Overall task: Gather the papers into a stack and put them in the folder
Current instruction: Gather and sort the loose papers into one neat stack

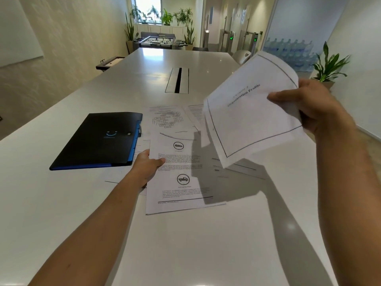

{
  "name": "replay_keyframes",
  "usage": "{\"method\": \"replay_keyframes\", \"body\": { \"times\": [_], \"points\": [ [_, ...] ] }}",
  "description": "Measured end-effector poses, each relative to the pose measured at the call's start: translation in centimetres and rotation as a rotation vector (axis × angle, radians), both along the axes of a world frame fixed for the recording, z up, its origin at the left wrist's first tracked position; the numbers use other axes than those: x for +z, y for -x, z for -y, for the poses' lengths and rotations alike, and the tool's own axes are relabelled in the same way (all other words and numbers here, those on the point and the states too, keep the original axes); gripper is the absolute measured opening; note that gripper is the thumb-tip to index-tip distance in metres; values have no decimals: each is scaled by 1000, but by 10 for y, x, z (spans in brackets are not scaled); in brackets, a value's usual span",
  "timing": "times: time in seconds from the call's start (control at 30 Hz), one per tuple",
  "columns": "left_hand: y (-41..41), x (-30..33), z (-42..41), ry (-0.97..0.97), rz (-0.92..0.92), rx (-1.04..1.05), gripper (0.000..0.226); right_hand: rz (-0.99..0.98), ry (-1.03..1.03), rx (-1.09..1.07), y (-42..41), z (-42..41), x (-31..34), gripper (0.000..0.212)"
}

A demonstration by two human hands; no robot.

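A black folder (99,141) with a blue edge lies closed on the white table (61,203), left of centre. Several printed papers are spread to its right. My left hand (147,167) pinches the left edge of a sheet with vehicle icons (181,182), thumb on top. My right hand (313,108) holds a bordered title page (247,112) up in the air above the table, gripping its right edge. Under it lie a diagram sheet (167,118) and other text sheets (195,112), partly hidden.
A cable slot (177,80) is set in the table's middle, beyond the papers. A foosball table (158,41) and potted plants stand at the room's far end. A plant (327,67) and stacked water bottles are at the right.
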State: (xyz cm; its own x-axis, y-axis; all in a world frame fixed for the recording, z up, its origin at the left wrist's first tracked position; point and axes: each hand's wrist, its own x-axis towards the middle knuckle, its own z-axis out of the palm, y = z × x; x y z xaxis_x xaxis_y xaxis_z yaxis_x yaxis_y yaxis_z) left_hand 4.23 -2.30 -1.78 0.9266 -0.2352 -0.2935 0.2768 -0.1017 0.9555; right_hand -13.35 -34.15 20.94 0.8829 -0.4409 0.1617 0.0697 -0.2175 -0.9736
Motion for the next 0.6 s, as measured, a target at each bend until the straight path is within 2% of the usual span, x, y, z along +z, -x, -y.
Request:
{"method": "replay_keyframes", "body": {
  "times": [0.1, 0.17, 0.3, 0.43, 0.5, 0.6],
  "points": [
    [3, 3, 0, -20, 2, 2, 29, 81, -149, 120, -5, -9, -11, 20],
    [4, 5, 0, -25, 8, -6, 28, 64, -222, 179, -14, -17, -34, 22],
    [6, 8, -2, -52, -1, -27, 30, -199, -331, 175, -32, -34, -106, 42],
    [3, 11, -5, -105, -54, -7, 24, -463, -321, 159, -34, -46, -165, 41],
    [3, 13, -6, -67, -116, 50, 22, -489, -297, 126, -34, -50, -181, 47],
    [0, 14, -8, 98, -244, 55, 38, -475, -237, 70, -37, -56, -194, 67]
  ]
}}
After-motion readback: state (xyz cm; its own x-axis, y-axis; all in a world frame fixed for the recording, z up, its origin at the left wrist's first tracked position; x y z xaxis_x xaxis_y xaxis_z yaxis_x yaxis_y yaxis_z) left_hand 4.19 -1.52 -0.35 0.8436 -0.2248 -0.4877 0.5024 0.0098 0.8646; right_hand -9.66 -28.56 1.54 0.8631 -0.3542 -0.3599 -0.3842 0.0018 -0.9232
